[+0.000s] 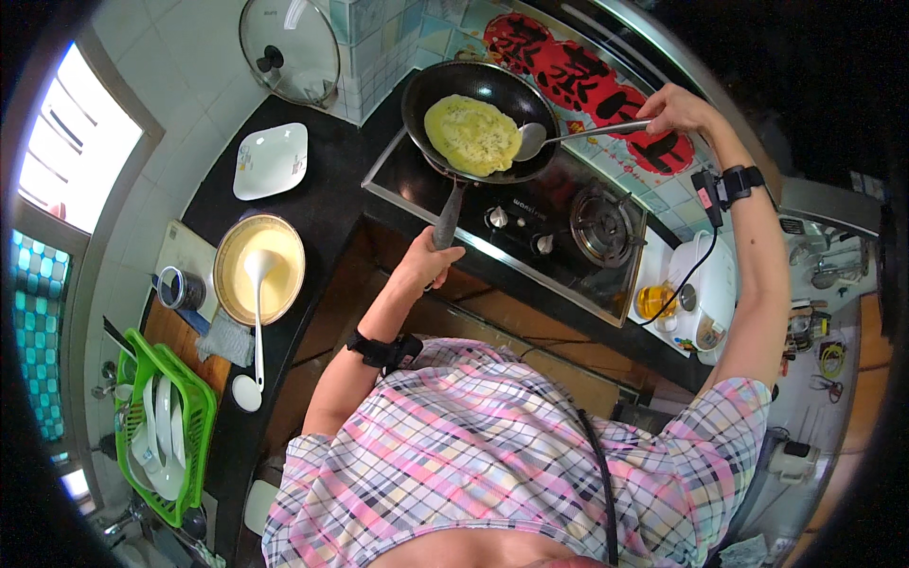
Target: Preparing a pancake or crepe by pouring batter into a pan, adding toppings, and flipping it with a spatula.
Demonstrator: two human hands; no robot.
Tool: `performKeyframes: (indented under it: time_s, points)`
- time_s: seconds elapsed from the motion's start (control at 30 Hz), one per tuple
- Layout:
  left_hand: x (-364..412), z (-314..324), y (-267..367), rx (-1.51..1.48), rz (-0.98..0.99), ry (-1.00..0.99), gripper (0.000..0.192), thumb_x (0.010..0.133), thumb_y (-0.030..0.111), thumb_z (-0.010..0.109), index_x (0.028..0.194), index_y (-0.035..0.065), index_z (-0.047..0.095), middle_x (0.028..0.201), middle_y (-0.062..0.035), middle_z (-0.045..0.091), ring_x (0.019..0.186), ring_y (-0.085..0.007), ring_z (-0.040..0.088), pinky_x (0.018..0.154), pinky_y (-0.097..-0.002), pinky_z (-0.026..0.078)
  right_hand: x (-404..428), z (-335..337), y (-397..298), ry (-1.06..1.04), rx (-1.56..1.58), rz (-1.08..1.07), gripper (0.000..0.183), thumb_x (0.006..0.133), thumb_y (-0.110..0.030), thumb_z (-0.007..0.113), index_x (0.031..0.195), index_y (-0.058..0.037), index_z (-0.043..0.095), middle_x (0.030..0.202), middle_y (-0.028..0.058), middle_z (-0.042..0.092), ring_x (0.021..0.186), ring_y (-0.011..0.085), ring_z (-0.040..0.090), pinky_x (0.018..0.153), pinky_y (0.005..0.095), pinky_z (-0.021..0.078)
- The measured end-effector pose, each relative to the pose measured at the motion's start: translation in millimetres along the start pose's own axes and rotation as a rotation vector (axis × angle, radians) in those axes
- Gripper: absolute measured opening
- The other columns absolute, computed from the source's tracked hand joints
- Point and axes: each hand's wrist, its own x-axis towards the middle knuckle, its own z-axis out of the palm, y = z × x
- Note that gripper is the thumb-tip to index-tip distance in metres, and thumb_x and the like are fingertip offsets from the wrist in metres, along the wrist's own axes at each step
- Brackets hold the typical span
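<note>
My left hand [426,261] grips the dark handle of a frying pan [503,84] that sits over the left burner of the gas stove. A yellow-green pancake [472,135] with dark flecks lies in the pan. With my right hand [678,112] I hold the end of a long-handled metal cooking spoon [531,142]; its bowl rests in the pan at the pancake's right edge. To the left, a bowl of pale yellow batter [273,295] holds a white ladle [258,266]. A white square plate [270,162] lies on the black counter above it.
A glass lid [290,50] stands against the tiled wall. The stove's right burner [605,227] has no pan. Beyond it are an oil jug [655,302] and a white appliance [703,284]. At lower left, a green dish rack [202,426] holds dishes beside a cloth [227,341] and a jar [181,287].
</note>
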Motion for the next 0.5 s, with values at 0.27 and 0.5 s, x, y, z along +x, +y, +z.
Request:
performKeyframes:
  time_s: [0.27, 0.5]
  points:
    - [0.0, -17.9, 5.6, 0.037, -0.031, -0.037, 0.031, 0.081, 0.015, 0.064, 0.102, 0.0033, 0.044, 0.05, -0.0003, 0.04, 0.037, -0.0109, 0.038, 0.034, -0.0267, 0.027, -3.0, 17.5, 16.8, 0.023, 0.063, -0.036, 0.031, 0.063, -0.008, 0.073, 0.093, -0.0025, 0.068, 0.068, 0.0058, 0.061, 0.057, 0.0126, 0.053, 0.052, 0.0281, 0.0429]
    - [-4.6, -21.4, 13.3, 0.097, -0.016, -0.025, 0.032, 0.08, 0.018, 0.065, 0.101, 0.0048, 0.045, 0.05, 0.0006, 0.041, 0.036, -0.0099, 0.038, 0.033, -0.0256, 0.026, 4.7, 30.5, 25.0, 0.042, 0.03, -0.173, 0.031, 0.063, -0.009, 0.072, 0.093, -0.0035, 0.068, 0.071, 0.006, 0.063, 0.061, 0.0144, 0.055, 0.057, 0.0287, 0.044]
